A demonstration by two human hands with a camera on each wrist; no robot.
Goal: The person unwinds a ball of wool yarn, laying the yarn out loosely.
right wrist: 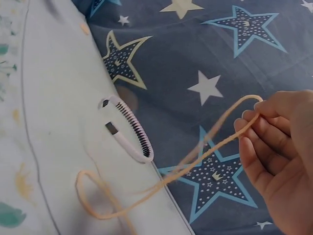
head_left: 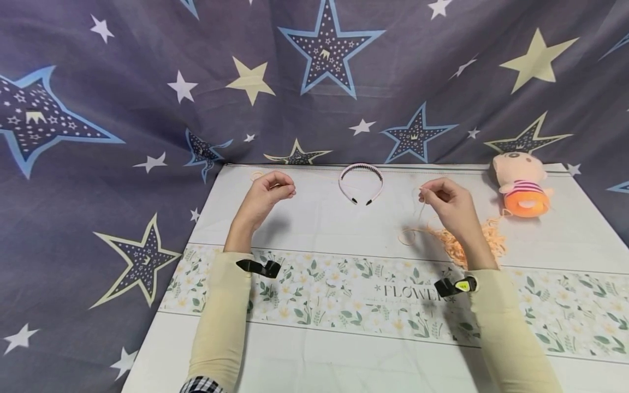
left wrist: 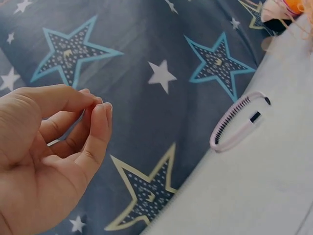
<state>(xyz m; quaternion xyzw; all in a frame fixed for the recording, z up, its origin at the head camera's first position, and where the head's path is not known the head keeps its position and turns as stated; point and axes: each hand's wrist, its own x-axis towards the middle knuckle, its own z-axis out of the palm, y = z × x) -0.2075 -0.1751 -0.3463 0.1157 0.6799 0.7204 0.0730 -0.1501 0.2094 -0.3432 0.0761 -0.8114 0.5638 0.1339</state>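
My left hand [head_left: 265, 199] hovers above the far left of the table, thumb and fingertips brought together. In the left wrist view nothing shows between the fingertips of this left hand [left wrist: 58, 142]. A small orange loop of yarn [head_left: 256, 174] shows just behind it. Farther right, my right hand [head_left: 449, 202] is raised and pinches a strand of orange yarn [right wrist: 210, 154], which hangs in loops. Beneath the right forearm lies a loose heap of orange yarn [head_left: 454, 248], partly hidden. Between the hands, a pink headband [head_left: 361, 165] with dark inner teeth rests near the far edge.
A plush doll [head_left: 523, 185] with a striped top and orange bottom lies at the far right, near the yarn heap. The white table [head_left: 314, 218] has a printed flower band [head_left: 334, 295] across it. A star-patterned cloth [head_left: 295, 125] hangs behind and along the left.
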